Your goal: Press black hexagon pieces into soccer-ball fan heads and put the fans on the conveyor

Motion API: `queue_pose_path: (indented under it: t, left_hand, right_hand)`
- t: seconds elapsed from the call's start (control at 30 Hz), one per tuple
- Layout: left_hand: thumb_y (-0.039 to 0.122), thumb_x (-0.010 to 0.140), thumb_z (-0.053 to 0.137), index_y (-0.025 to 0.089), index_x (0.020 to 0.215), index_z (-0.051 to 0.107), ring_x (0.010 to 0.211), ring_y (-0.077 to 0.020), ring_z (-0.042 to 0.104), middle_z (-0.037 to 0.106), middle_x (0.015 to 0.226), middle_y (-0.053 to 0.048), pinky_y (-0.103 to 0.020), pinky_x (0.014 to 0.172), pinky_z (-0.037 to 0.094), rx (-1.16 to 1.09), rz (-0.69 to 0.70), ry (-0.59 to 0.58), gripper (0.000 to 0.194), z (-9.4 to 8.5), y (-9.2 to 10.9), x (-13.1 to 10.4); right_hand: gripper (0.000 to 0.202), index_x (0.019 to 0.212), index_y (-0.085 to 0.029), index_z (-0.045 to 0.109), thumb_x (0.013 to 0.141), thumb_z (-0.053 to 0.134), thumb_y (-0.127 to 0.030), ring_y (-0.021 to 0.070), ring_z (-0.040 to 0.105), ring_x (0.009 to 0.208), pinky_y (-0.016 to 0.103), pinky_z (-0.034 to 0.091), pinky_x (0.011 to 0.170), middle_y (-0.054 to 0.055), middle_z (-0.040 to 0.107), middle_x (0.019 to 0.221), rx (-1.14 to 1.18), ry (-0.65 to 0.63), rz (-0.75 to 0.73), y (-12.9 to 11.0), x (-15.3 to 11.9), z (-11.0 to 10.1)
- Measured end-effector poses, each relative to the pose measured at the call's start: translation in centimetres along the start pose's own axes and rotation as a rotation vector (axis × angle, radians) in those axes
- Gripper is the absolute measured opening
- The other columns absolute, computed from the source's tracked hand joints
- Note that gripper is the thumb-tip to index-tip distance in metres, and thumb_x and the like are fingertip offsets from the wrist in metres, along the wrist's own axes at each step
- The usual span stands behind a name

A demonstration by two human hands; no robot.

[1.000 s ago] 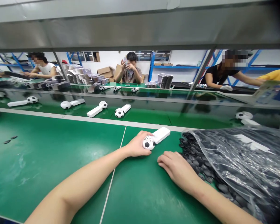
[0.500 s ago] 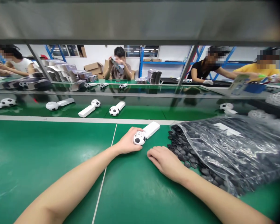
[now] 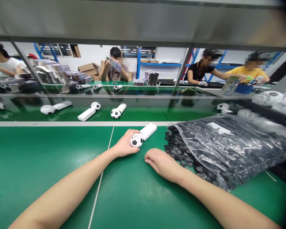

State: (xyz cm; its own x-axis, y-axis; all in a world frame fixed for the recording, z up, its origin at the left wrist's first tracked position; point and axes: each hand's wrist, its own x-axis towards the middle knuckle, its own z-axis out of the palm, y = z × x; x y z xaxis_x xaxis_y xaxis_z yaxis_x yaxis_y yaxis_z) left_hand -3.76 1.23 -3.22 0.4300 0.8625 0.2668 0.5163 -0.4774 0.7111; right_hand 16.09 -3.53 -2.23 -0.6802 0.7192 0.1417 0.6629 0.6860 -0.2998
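A white device with a football-patterned head (image 3: pixel 136 140) and a flat white handle lies on the green table (image 3: pixel 62 152). My left hand (image 3: pixel 126 143) is wrapped round the left side of its ball head, thumb below and fingers above. To the right and a little nearer, my right hand (image 3: pixel 160 162) rests on the table with its fingers curled together. Whether anything is between those fingertips is hidden. Small black pieces (image 3: pixel 181 152) spill from a clear plastic bag (image 3: pixel 228 146) just right of my right hand.
Beyond the table edge, several similar devices lie on a green belt, one of them (image 3: pixel 115 113) close to the middle. A metal beam (image 3: pixel 133 25) crosses overhead. Several people work on the far side, among stacked boxes (image 3: pixel 54 70).
The view has shifted slightly, so the bag and both hands appear farther left. My left hand keeps its hold on the device. Both hands look otherwise unchanged.
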Motion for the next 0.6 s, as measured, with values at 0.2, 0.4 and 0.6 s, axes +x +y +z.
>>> queue_pose_path:
  t: [0.2,0.4,0.6]
  left_hand:
    - [0.015,0.058,0.061,0.023,0.114,0.042,0.107,-0.0233,0.045,0.044,0.11,-0.005,-0.037,0.095,0.037,0.011,0.006,-0.002,0.06,-0.01,-0.07,0.02]
    - [0.015,0.058,0.061,0.022,0.114,0.042,0.105,-0.0228,0.046,0.044,0.11,-0.005,-0.037,0.093,0.038,0.006,-0.004,-0.013,0.059,-0.03,0.02,0.0]
    - [0.014,0.058,0.061,0.022,0.114,0.042,0.105,-0.0225,0.046,0.044,0.11,-0.004,-0.036,0.092,0.038,0.009,0.0,-0.003,0.059,0.06,-0.02,0.04]
  right_hand:
    - [0.017,0.083,-0.017,0.057,0.088,0.041,-0.021,0.0156,0.053,0.077,0.028,0.042,0.071,0.004,0.058,0.08,0.006,0.023,-0.03,0.24,0.0,0.08]
    - [0.017,0.083,-0.017,0.057,0.088,0.041,-0.021,0.0162,0.053,0.079,0.03,0.041,0.073,0.005,0.059,0.081,-0.033,0.028,-0.023,0.44,0.13,0.19]
    - [0.018,0.084,-0.017,0.056,0.089,0.039,-0.022,0.0162,0.053,0.08,0.032,0.038,0.076,0.004,0.059,0.082,-0.059,0.027,-0.025,0.35,0.02,0.37]
